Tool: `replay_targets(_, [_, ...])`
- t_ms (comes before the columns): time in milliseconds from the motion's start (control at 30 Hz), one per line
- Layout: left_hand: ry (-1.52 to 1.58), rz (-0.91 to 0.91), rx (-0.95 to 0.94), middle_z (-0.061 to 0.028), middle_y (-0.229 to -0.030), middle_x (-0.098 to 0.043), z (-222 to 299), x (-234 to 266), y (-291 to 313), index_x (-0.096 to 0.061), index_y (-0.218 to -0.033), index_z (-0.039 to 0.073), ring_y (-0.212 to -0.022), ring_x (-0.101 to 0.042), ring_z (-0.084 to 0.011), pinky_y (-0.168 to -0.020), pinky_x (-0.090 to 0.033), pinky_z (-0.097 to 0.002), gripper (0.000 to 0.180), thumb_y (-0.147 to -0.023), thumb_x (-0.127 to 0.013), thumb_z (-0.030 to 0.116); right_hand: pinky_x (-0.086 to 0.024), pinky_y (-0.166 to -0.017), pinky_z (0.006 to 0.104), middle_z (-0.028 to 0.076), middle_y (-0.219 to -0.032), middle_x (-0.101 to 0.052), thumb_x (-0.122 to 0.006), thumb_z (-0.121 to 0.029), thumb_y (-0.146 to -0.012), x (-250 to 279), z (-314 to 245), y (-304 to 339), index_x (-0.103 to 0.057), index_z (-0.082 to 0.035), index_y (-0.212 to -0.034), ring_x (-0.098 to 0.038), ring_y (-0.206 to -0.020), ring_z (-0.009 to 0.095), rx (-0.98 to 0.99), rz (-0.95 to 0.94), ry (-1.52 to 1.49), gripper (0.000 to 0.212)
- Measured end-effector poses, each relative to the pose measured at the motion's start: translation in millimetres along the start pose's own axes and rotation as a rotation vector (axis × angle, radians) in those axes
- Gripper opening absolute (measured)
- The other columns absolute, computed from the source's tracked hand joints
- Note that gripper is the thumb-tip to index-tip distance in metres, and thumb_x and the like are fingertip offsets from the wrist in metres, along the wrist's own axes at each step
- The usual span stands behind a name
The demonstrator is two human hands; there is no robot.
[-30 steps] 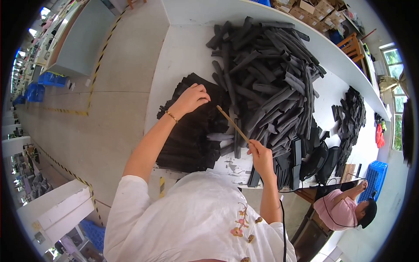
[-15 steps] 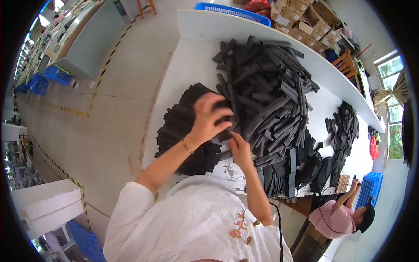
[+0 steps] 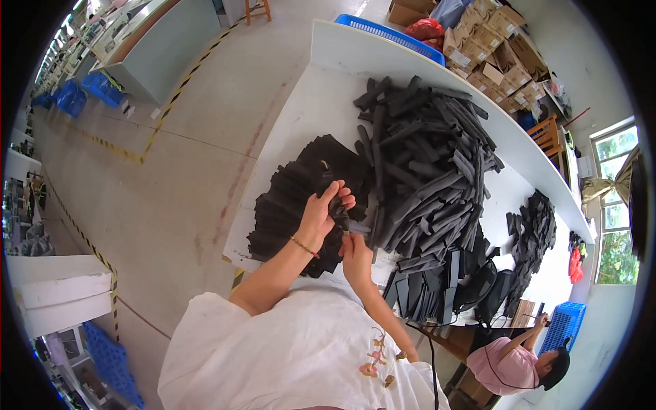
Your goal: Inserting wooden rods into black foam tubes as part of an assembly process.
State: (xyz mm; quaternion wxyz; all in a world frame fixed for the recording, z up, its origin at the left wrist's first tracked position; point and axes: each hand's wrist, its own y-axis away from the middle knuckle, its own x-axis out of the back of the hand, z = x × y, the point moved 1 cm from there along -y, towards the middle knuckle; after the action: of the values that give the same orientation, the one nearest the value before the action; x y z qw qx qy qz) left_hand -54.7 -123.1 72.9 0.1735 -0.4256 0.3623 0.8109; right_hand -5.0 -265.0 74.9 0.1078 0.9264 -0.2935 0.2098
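A black piece of fabric (image 3: 336, 210) is between my two hands, over the near-left part of the white worktable (image 3: 301, 102). My left hand (image 3: 320, 217) is closed on it, with the fingers curled round. Just right of that, my right hand (image 3: 357, 261) pinches the lower end, where a dark grey rolled strip (image 3: 357, 228) shows; I cannot tell whether the two are joined. Beneath and left of the hands lies a fanned stack of black fabric pieces (image 3: 290, 198). A big heap of dark grey rolled strips (image 3: 434, 164) rises to the right.
A raised white board (image 3: 383, 55) edges the table's far side, with a blue basket (image 3: 393, 37) and cardboard boxes (image 3: 499, 48) behind it. Further right are another dark pile (image 3: 533, 222) and black pouch-like items (image 3: 482, 283). A person in pink (image 3: 509, 365) works at lower right.
My left hand was blurred and spread above the pieces; it has come down and closed on the black fabric. My right hand has shifted left and lower. The view has turned slightly.
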Motion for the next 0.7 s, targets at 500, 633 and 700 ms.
replay_targets(500, [0.002,0.008,-0.129,0.005,-0.049,-0.04,60,5,-43,-0.062,-0.092,0.004,-0.036,-0.028,-0.0038,-0.037,-0.021,-0.0206,0.028,-0.093,-0.058,0.031,-0.042,-0.046,0.0292,0.009,-0.054,-0.054,-0.066,-0.016,-0.086,86,8,92,-0.06,-0.003,-0.084,-0.052,-0.046,0.014,-0.225,-0.253,0.07,0.015])
replay_targets(633, [0.18,0.138,-0.105,0.0034,-0.059,-0.047,24,16,-50,-0.061,-0.09,0.005,-0.044,-0.036,-0.003,-0.043,-0.027,-0.0192,0.025,-0.095,-0.056,0.029,-0.04,-0.048,0.0248,0.004,-0.058,-0.054,-0.071,-0.017,-0.084,51,-11,39,-0.06,-0.004,-0.1,-0.047,-0.05,0.008,0.009,0.136,0.086,0.024])
replay_targets(700, [0.201,0.152,-0.047,0.0034,-0.059,-0.047,6,12,-44,-0.061,-0.09,0.005,-0.044,-0.037,-0.0028,-0.042,-0.028,-0.0186,0.025,-0.095,-0.055,0.029,-0.038,-0.049,0.023,0.0,-0.062,-0.053,-0.07,-0.015,-0.085,31,-32,0,-0.06,-0.004,-0.101,-0.044,-0.052,0.007,0.082,0.247,-0.093,0.022])
